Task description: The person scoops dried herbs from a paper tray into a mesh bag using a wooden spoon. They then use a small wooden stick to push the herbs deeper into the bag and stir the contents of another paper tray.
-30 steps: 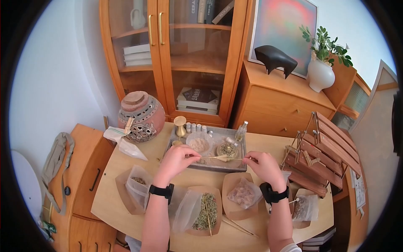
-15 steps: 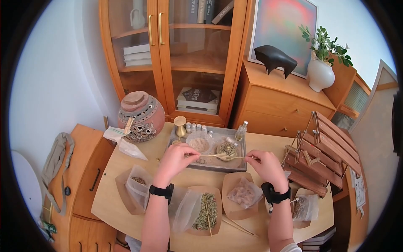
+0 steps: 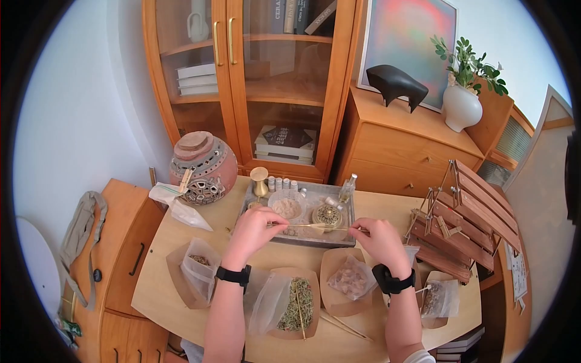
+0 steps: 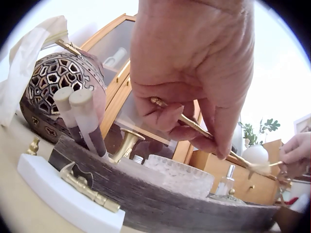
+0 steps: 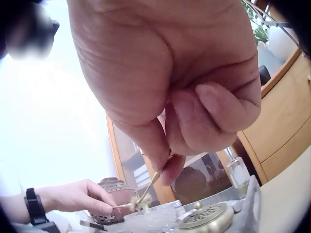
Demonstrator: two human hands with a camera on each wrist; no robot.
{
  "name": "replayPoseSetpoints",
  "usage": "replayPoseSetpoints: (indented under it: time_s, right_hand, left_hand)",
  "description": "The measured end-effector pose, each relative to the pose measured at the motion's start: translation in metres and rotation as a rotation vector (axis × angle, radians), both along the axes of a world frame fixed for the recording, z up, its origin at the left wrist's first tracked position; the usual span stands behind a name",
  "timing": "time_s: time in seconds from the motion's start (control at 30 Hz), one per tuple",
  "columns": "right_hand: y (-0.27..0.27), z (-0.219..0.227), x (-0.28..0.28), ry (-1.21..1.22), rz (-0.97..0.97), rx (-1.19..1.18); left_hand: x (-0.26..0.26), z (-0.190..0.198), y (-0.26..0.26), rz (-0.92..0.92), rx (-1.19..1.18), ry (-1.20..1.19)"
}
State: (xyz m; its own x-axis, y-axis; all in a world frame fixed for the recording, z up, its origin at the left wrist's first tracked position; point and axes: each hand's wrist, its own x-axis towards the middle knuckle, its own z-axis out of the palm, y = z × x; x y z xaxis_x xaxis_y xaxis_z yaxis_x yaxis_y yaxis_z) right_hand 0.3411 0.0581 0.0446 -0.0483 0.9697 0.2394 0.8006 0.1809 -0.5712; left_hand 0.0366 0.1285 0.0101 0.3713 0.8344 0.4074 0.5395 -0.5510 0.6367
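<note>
Over the front of the grey tray [image 3: 302, 243], both hands face each other at one height. My left hand [image 3: 249, 235] pinches the brass handle of a small brush [image 4: 192, 125] between thumb and fingers. The brush's pale bristles [image 4: 260, 168] point towards the right hand. My right hand [image 3: 384, 241] pinches a thin brass stick-like tool [image 5: 149, 187], other fingers curled in. Its far end meets the bristles. Behind them in the tray stand a brass incense burner [image 3: 327, 215] with a pierced lid and a clear bowl [image 3: 287, 207] of pale powder.
A brass vase [image 3: 259, 181], small capped bottles [image 3: 285, 184] and a glass bottle [image 3: 348, 189] stand in the tray. Nearer lie paper trays with bags of dried herbs [image 3: 298, 305] and pinkish chunks [image 3: 351, 278]. A clay jar [image 3: 204, 166] stands left, a slatted wooden rack [image 3: 463, 224] right.
The right hand shifts slightly right, then back left, with the thin brass tool working at the bristles. The left hand stays nearly still with the brush.
</note>
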Motion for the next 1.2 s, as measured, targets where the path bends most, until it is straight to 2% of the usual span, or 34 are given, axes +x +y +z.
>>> replayPoseSetpoints:
  time_s: [0.1, 0.23, 0.3, 0.4, 0.63, 0.73, 0.8, 0.83, 0.9, 1.13, 1.2]
  right_hand:
    - [-0.001, 0.006, -0.004, -0.095, -0.055, -0.052]
    - [0.000, 0.004, -0.001, -0.010, -0.024, -0.054]
    - [0.000, 0.003, 0.000, -0.063, -0.050, -0.060]
    - [0.001, -0.001, 0.001, -0.020, -0.027, -0.052]
    - [0.001, -0.001, -0.002, -0.115, -0.061, -0.027]
    - [0.002, -0.005, 0.008, 0.031, -0.018, -0.003]
    - [0.004, -0.009, 0.014, -0.204, -0.143, -0.023]
    - [0.004, -0.005, 0.014, -0.207, -0.140, -0.022]
    - [0.000, 0.004, 0.012, -0.109, -0.109, -0.006]
    - [-0.002, 0.007, 0.005, -0.077, -0.073, 0.012]
    - [-0.006, 0.015, 0.001, 0.019, -0.092, -0.020]
  left_hand:
    - [0.000, 0.000, 0.001, 0.008, -0.029, -0.014]
    - [-0.001, 0.001, 0.000, 0.009, -0.018, 0.015]
    - [-0.001, 0.000, 0.000, 0.011, -0.028, 0.005]
    - [-0.001, -0.005, 0.002, 0.001, 0.026, 0.040]
    - [-0.005, -0.006, 0.003, 0.013, -0.043, -0.001]
    - [-0.008, -0.002, 0.003, 0.020, -0.058, -0.045]
    - [-0.011, 0.002, 0.003, 0.021, -0.036, -0.057]
    - [-0.013, 0.003, 0.003, 0.039, -0.048, -0.042]
    - [-0.013, 0.003, 0.002, 0.059, -0.062, -0.029]
    - [-0.009, 0.003, 0.002, 0.056, -0.045, 0.002]
    - [-0.009, 0.002, 0.001, 0.059, -0.044, 0.002]
